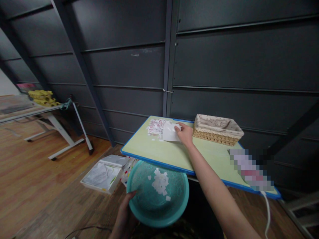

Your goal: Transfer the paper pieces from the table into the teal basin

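My left hand [130,200] grips the rim of a round turquoise plastic basket [178,209] at its left side. Small white paper pieces [160,182] lie at the bottom of the basket, which sits just below the table's front edge. Over the table, my right hand [184,132] pinches a flat white card [169,132] by its right side. The card stands beside a pile of small paper scraps [156,127], some with reddish print, and covers part of it.
A lined wicker basket [214,137] stands at the back of the pale yellow table [159,152] with blue edging. A blurred-out object [249,169] and a white cable [267,212] are at the right. An open white box [104,176] lies on the floor; dark panels [124,66] rise behind.
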A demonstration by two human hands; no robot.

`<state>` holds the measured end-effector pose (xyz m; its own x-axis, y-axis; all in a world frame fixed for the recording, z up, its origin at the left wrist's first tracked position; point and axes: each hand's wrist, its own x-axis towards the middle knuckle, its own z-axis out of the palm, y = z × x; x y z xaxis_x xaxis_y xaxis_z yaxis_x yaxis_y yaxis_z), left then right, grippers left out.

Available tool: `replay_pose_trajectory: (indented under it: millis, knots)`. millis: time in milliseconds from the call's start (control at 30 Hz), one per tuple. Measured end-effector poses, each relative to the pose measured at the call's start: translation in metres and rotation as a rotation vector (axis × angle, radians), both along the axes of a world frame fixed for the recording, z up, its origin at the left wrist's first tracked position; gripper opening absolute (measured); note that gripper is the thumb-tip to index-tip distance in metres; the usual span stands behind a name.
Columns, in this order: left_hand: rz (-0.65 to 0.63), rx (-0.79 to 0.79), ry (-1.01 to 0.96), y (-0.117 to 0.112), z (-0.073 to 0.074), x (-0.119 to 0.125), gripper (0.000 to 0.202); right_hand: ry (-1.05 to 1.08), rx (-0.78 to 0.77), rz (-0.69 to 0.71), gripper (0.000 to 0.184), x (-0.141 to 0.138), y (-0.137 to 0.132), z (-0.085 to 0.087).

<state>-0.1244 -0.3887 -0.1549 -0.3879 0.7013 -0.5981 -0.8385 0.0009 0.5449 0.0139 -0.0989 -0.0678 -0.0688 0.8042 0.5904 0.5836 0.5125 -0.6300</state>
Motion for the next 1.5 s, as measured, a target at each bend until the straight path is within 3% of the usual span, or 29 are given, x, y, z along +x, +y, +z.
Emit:
replay_pose_trajectory:
  millis: [400, 500, 667, 767, 833, 967, 1033, 1267, 1500]
  knots:
    - [0.018, -0.01, 0.022, 0.001, -0.001, -0.001, 0.069, 0.091, -0.084, 0.149, 0.038, -0.001, 0.006, -0.001]
    - [0.018, 0.013, 0.0, 0.001, -0.001, -0.002, 0.067, 0.129, -0.209, 0.349, 0.033, -0.001, 0.003, 0.001]
    - [0.006, 0.019, -0.016, 0.001, 0.004, -0.002, 0.062, 0.177, -0.587, 0.754, 0.037, -0.002, -0.015, 0.007]
    - [0.008, 0.009, -0.005, 0.002, 0.005, 0.0, 0.059, 0.215, -0.688, 0.841, 0.044, -0.005, -0.02, 0.007]
    - [0.007, 0.0, 0.007, 0.002, 0.004, 0.001, 0.058, 0.294, -0.61, 0.738, 0.049, -0.007, -0.015, 0.004]
    - [-0.011, 0.034, 0.023, 0.0, 0.002, 0.001, 0.056, 0.431, -0.225, 0.273, 0.053, -0.006, 0.007, -0.004]
    - [-0.029, 0.042, 0.042, -0.001, 0.002, 0.0, 0.056, 0.403, -0.108, 0.136, 0.053, -0.005, 0.013, -0.007]
    - [-0.022, -0.009, 0.047, 0.001, 0.0, -0.001, 0.055, 0.121, -0.004, 0.122, 0.04, -0.007, 0.007, -0.011]
    - [-0.02, -0.007, 0.033, 0.001, -0.001, -0.001, 0.055, 0.034, 0.021, 0.033, 0.037, -0.008, 0.0, -0.01]
